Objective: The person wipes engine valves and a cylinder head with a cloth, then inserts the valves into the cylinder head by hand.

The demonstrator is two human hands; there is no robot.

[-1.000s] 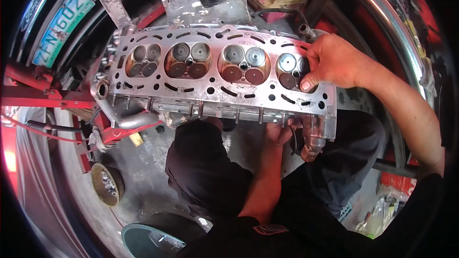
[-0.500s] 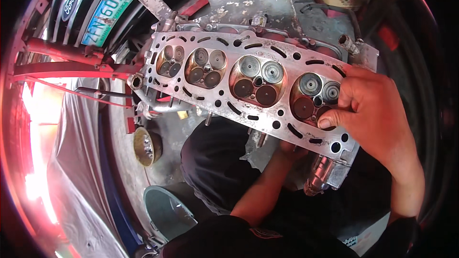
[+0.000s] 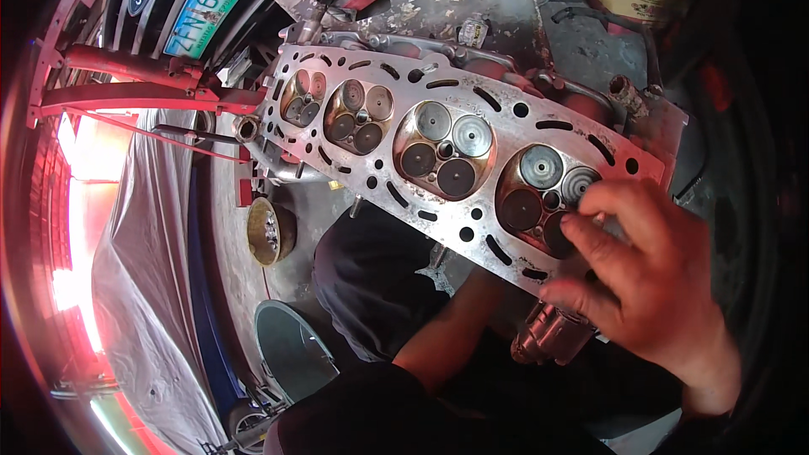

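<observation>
A bare metal cylinder head (image 3: 497, 131) lies slantwise across the view, its face toward me, with several round combustion chambers and their valves showing. My right hand (image 3: 649, 286) lies spread on its lower right end. The fingertips touch the valves of the rightmost chamber (image 3: 539, 190) and the thumb presses near the lower edge. My left forearm (image 3: 447, 333) runs up under the head; that hand is hidden behind the metal.
A brownish cylindrical part (image 3: 552, 333) hangs below the head's right end. On the concrete floor are a brass-coloured round part (image 3: 270, 232) and a grey round lid (image 3: 291, 350). A red steel frame (image 3: 143, 88), a vehicle's front (image 3: 206, 0) and grey sheeting (image 3: 143, 286) stand left.
The cylinder head now looks closer and more tilted, its right end lower. My right hand has slid from gripping the end edge onto the rightmost chamber. My left hand has gone out of sight.
</observation>
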